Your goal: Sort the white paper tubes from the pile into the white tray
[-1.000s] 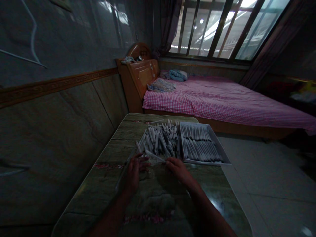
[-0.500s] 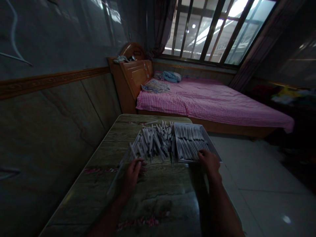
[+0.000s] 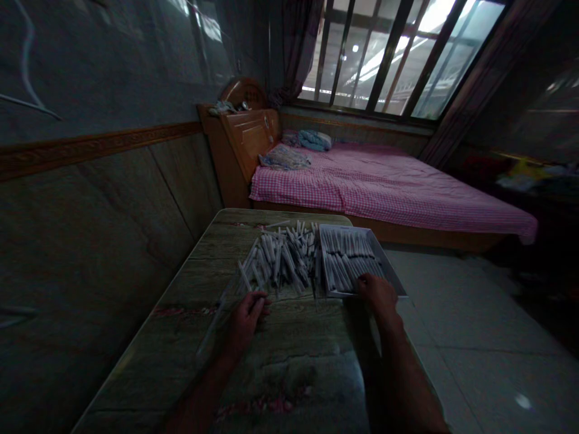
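A pale shallow box (image 3: 326, 271) holds two rows of slim whitish pens (image 3: 350, 271), packed side by side. My right hand (image 3: 379, 295) reaches over the box's near edge, its curled fingertips down at the near row. Whatever those fingers grip is hidden from view. Left of the box is a loose pile of similar pens (image 3: 278, 256), with dark parts among the pale barrels. Just in front of this pile my left hand (image 3: 248, 313) rests low at the table, fingers loosely bent and slightly apart, with nothing visible in them.
The wood-patterned table (image 3: 289, 355) carries a long thin clear strip (image 3: 212, 325) left of my left hand. A lone pale stick (image 3: 277, 223) lies behind the pile. Beyond the table stands a bed (image 3: 375, 181) with a pink checked sheet; a wall (image 3: 149, 211) runs along the left.
My right hand has shifted slightly left along the box's near edge. My left hand has moved only a little, and the pile looks the same.
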`<state>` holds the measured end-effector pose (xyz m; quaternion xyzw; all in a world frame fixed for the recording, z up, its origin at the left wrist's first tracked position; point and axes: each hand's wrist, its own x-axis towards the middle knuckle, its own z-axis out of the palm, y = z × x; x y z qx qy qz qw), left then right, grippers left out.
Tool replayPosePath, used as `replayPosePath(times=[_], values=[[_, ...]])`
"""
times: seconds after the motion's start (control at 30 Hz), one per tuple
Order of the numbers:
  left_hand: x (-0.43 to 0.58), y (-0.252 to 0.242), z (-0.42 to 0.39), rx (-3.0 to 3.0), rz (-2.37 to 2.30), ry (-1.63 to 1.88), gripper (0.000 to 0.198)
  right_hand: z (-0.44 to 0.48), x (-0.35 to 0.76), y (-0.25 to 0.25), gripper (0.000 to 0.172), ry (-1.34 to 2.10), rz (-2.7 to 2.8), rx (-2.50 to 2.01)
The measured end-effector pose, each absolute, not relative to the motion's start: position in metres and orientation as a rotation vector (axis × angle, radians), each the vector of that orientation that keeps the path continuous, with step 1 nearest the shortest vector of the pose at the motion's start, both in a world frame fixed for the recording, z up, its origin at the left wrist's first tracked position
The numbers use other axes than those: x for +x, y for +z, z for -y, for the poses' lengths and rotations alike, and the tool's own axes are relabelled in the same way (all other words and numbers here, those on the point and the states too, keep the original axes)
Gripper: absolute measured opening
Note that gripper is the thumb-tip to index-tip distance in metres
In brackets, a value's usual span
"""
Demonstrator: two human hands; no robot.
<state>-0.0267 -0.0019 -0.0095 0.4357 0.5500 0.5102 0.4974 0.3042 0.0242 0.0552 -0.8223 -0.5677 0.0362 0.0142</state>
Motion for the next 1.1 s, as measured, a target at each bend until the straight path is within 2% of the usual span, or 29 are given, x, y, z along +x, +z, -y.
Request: replayPosePath(times=[0.2, 0.33, 0.47, 0.77, 1.1], values=[[-0.026, -0.013, 0.003, 1.075, -1.312, 1.202, 0.034, -0.022, 0.307, 0.051, 0.033, 0.093, 1.753, -2.502], [-0.025, -0.014, 0.003, 1.091, -1.303, 1.194, 0.029, -0.016, 0.281, 0.055, 0.033, 0.012, 1.732, -2.185], [-0.024, -0.013, 0.003, 1.122, -1.296, 1.183, 0.026, -0.008, 0.224, 0.056, 0.026, 0.201, 2.029, -1.974], [-0.022, -0.006, 0.004, 1.127, -1.311, 1.164, 0.026, -0.027, 0.166, 0.030, 0.030, 0.201, 2.232, -2.158], [-0.023, -0.009, 0.002, 1.174, -1.297, 1.131, 0.025, -0.028, 0.166, 0.039, 0.034, 0.391, 2.211, -2.240]])
